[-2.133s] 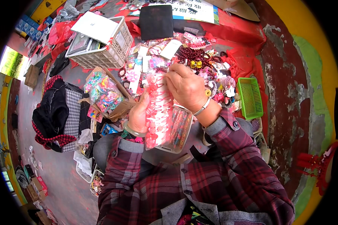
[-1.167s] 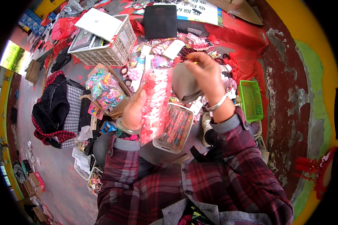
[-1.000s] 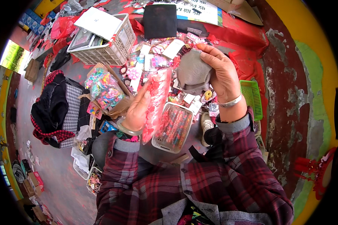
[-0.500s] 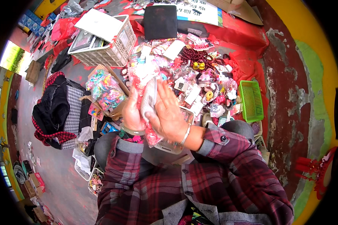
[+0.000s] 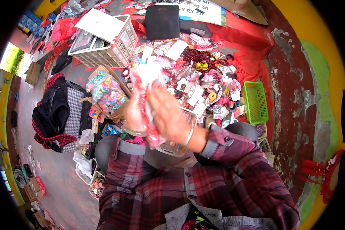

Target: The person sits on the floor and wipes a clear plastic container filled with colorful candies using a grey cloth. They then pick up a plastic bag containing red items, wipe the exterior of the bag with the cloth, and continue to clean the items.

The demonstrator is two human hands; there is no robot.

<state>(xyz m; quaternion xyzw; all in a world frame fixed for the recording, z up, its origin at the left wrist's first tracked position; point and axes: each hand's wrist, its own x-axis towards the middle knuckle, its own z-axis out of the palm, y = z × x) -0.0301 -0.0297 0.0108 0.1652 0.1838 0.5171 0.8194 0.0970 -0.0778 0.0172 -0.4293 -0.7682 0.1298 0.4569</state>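
A clear plastic packet [image 5: 146, 88] of small red and pink trinkets is pressed between my two hands in front of my chest. My left hand [image 5: 133, 111] grips its left edge from behind. My right hand [image 5: 166, 117], blurred with motion and wearing a silver bangle, lies flat over the front of the packet. Below my hands a clear plastic basket [image 5: 176, 143] of small items rests on my lap. A heap of hair accessories and trinkets [image 5: 203, 82] covers the red cloth beyond.
A white crate [image 5: 115, 51] with a lid stands at the back left, next to a bag of coloured hair bands [image 5: 105, 94]. A green basket [image 5: 255, 102] sits at the right. A black cushion [image 5: 162, 21] lies at the back. Dark clothing [image 5: 53, 111] is piled on the left.
My right hand came down from holding a grey item over the trinket heap and now lies across the packet. The packet stayed in my left hand.
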